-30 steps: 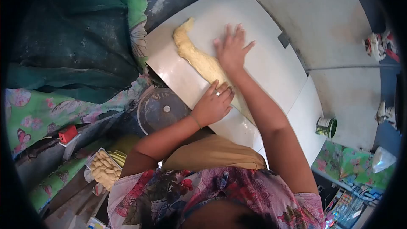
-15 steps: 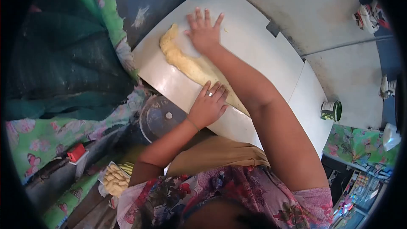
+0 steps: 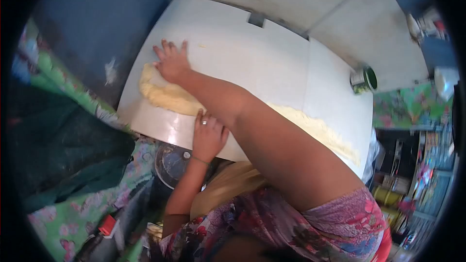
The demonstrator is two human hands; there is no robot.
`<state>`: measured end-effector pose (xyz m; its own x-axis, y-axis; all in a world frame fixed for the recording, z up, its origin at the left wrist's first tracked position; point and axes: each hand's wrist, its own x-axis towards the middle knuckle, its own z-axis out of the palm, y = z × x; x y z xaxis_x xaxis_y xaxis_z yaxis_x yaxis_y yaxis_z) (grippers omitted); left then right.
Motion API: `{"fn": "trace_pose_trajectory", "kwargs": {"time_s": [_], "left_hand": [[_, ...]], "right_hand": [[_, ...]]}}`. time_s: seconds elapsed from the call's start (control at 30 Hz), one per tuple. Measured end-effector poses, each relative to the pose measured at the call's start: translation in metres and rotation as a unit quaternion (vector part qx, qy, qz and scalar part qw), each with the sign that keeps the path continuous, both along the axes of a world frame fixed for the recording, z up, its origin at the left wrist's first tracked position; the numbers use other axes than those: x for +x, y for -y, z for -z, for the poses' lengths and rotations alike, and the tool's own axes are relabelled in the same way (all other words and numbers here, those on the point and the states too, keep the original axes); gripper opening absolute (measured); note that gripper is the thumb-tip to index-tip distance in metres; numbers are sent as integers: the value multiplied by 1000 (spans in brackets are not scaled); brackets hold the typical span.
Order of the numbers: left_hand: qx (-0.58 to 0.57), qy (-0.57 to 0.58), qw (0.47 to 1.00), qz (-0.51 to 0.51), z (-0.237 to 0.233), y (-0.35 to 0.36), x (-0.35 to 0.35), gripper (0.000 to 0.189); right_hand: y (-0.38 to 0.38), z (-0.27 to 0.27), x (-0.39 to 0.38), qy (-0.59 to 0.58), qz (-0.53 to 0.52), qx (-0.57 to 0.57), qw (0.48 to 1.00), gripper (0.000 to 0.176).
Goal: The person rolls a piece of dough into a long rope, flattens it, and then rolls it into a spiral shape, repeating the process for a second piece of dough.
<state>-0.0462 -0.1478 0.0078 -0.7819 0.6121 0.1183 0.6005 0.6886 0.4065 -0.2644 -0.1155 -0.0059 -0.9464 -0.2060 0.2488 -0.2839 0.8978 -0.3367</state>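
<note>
Rolling the dough (image 3: 167,98) into a long rope looks to be your step now. It lies on the board (image 3: 262,58), running from approx 10 o'clock down to 4 o'clock, and is thicker at the 10 o'clock end. Your R hand (image 3: 171,63) lies flat on that far end, fingers spread & pointing to 12. Your L hand (image 3: 208,136) rests palm down on the rope near the 7 o'clock edge, fingers close together. Next move, imo, calls for even pressure w/ both palms, working outward from the thick part. Don't press too hard, or the rope can tear. Can (image 3: 363,78) stands at 2 o'clock, well apart.
</note>
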Motion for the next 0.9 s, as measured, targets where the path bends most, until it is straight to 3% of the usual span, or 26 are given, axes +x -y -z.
{"fn": "trace_pose_trajectory", "kwargs": {"time_s": [0.1,0.17,0.27,0.33,0.47,0.53,0.57,0.67,0.87,0.9], "left_hand": [[67,-44,997,-18,0,-2,2,43],[93,-35,995,-12,6,2,0,42],[143,-18,989,-30,7,4,0,40],[167,-14,985,-45,8,3,1,39],[64,-50,991,-107,-8,-28,5,43],[36,-87,993,-67,-23,-70,-2,46],[22,-105,993,-48,-27,-92,-7,47],[40,-11,998,48,-38,-175,-7,58],[-77,-53,975,200,-10,-338,48,74],[-119,-80,976,166,0,-357,42,72]], "right_hand": [[-29,-13,6,172,-93,-101,976,60],[-98,-32,44,213,-292,-51,931,63],[-219,-47,124,187,-174,13,967,66],[-303,-69,179,180,-44,-42,982,65],[-433,-71,305,156,210,-93,961,61],[-464,-76,366,172,289,-137,932,61],[-477,-71,394,164,309,-131,927,61],[-504,-50,458,130,360,-130,915,62],[-581,-35,533,54,417,-132,898,62],[-594,-38,543,43,420,-148,894,62]]}}
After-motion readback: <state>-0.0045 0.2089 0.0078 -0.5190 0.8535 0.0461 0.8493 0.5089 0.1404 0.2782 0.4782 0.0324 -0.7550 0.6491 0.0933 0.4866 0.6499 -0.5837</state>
